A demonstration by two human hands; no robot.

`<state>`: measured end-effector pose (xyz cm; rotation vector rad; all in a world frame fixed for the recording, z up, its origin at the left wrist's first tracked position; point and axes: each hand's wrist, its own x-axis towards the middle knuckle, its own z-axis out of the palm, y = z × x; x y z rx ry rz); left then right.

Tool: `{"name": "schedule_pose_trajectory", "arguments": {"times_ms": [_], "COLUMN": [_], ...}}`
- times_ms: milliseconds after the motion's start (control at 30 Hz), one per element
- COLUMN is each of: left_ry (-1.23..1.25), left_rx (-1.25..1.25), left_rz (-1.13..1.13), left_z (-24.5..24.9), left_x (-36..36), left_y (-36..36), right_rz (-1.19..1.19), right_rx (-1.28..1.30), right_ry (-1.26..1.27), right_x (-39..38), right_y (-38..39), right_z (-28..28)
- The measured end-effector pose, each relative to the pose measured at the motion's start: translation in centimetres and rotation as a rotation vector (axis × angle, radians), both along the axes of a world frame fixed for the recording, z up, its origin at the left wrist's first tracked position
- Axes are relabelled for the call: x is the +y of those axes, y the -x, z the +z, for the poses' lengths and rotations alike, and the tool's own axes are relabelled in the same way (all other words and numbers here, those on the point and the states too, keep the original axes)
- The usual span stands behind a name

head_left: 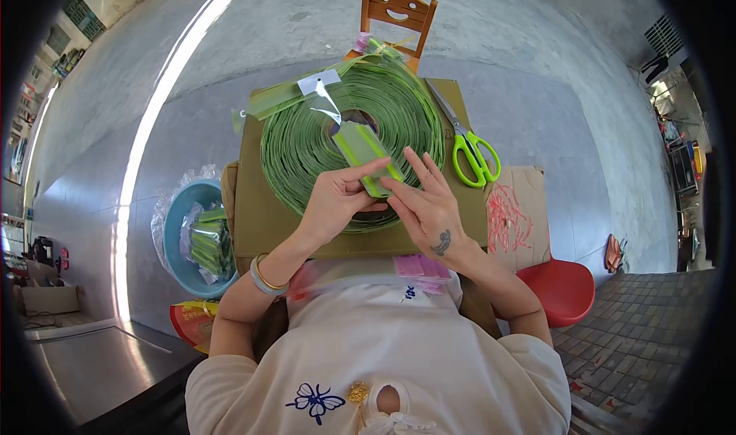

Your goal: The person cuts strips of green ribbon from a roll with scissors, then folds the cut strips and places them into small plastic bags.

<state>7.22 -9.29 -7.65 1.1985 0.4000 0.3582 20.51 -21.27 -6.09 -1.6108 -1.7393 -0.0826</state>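
A flat packet (pixel 359 145), pale green with brighter green stripes along its edges, slants over the middle of a large coil of green strip (pixel 295 155). My left hand (pixel 337 203) pinches its near end between thumb and fingers. At the same end, the thumb and a finger of my right hand (pixel 429 213) close on the packet's edge, while the other fingers stretch upward. A clear plastic sleeve with a white header (pixel 319 82) lies over the far part of the coil. To the right rest scissors with lime-green handles (pixel 475 159).
Red-pink ties (pixel 507 219) lie on cardboard (pixel 530 197) beside the brown table (pixel 257 239). A blue basin (pixel 175 255) at the left holds green packets. Pink cards (pixel 420 269) sit on my lap. Beyond the table stands a wooden chair (pixel 399 12); a red stool (pixel 563 289) is at the right.
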Motion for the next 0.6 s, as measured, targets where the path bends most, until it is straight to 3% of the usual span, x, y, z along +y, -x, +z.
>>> {"name": "schedule_pose_trajectory", "arguments": {"times_ms": [333,600], "left_ry": [0.085,0.010], "left_rx": [0.023,0.058], "left_rz": [-0.002,-0.078], "left_z": [0.3,0.5], "left_x": [-2.1,-3.0], "left_y": [0.3,0.9], "right_rz": [-0.007,0.044], "right_rx": [0.017,-0.039], "right_ry": [0.051,0.087], "right_x": [-2.1,-1.6], "right_y": [0.4,0.0], "right_z": [-2.4,-2.5]}}
